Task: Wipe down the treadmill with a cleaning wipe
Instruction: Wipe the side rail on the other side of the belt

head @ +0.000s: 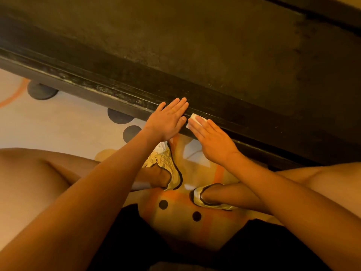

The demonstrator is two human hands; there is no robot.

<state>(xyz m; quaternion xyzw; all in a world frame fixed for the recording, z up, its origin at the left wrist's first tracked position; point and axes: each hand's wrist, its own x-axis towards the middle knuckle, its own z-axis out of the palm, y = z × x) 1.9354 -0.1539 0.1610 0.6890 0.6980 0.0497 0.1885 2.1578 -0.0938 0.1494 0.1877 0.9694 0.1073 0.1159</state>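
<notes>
Nearest the camera, dark shorts [125,241] fill the bottom edge, with a bare knee [29,173] at the left and the other knee [332,182] at the right. Both bare forearms reach forward from the lower corners and draw close together toward the middle. Beneath them, one pale sneaker [168,165] and a second pale sneaker [207,200] stand on a patterned floor [58,122] of cream and orange. The floor carries round dark spots [119,116], some partly covered by the machine's edge.

Just beyond the feet, both hands lie on the near side rail [254,124] of the treadmill [88,83], which runs diagonally from upper left to lower right. The left hand [168,120] is flat and palm down, fingers straight and held together, its fingertips resting on the rail's top. The right hand [213,141] is likewise flat with straight fingers, and it presses a small folded white cleaning wipe [195,117] against the rail. The cleaning wipe sits under the right fingertips, with its white edges showing past them, just beside the left thumb. The two hands are close together; I cannot tell whether they touch.

The rail is dark and ridged, with pale dusty streaks along its left stretch. Farther back, the wide dull belt [175,36] looks mottled and speckled, and a dark far edge crosses the top right corner.
</notes>
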